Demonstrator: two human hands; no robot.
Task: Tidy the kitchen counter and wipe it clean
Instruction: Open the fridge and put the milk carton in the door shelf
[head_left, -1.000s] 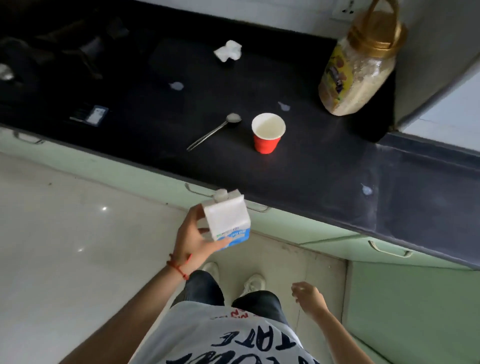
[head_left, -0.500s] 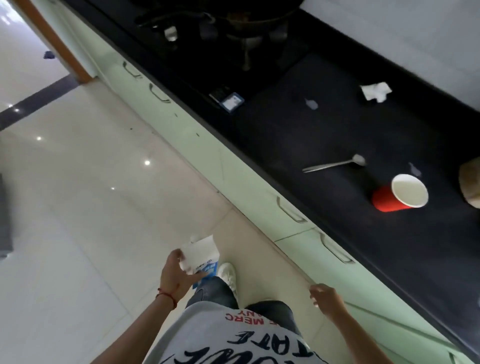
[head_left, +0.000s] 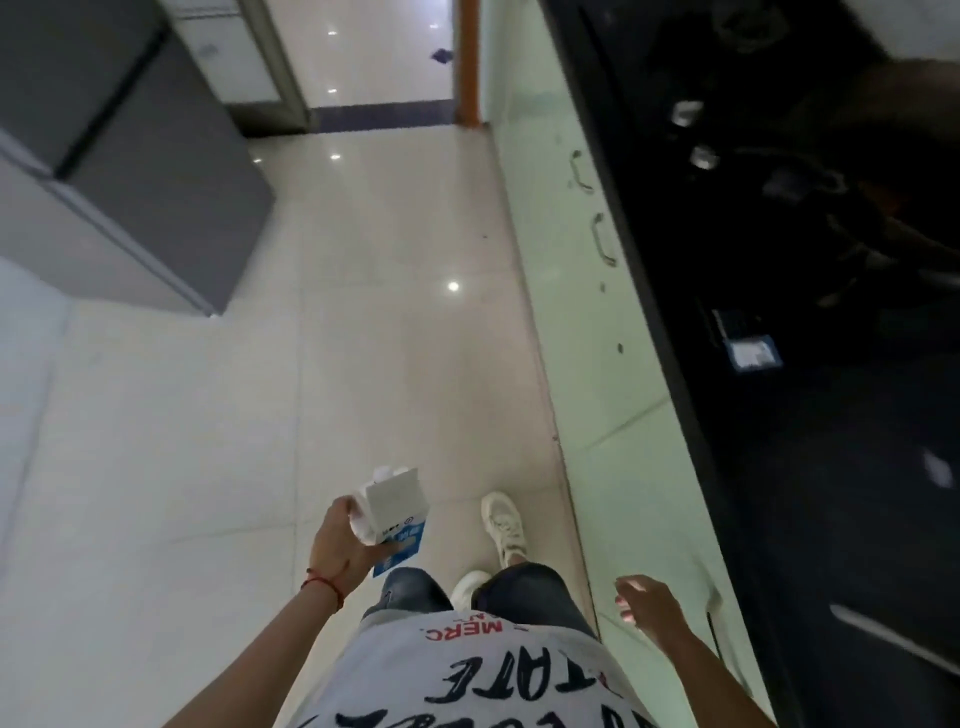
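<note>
Your left hand (head_left: 340, 540) grips the milk carton (head_left: 396, 512), left of the counter (head_left: 810, 467); keep it upright. Your right hand (head_left: 647, 605) hangs empty, fingers loose.

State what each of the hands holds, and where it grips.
Left hand holds the milk carton around its lower body. Right hand is open, holding nothing.

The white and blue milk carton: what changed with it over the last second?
The white and blue milk carton was carried away from the black counter as the person turned to face down the tiled floor; cup, spoon and jar left view. Unchanged: the left hand keeps its grip on it, and the right hand stays empty.
</note>
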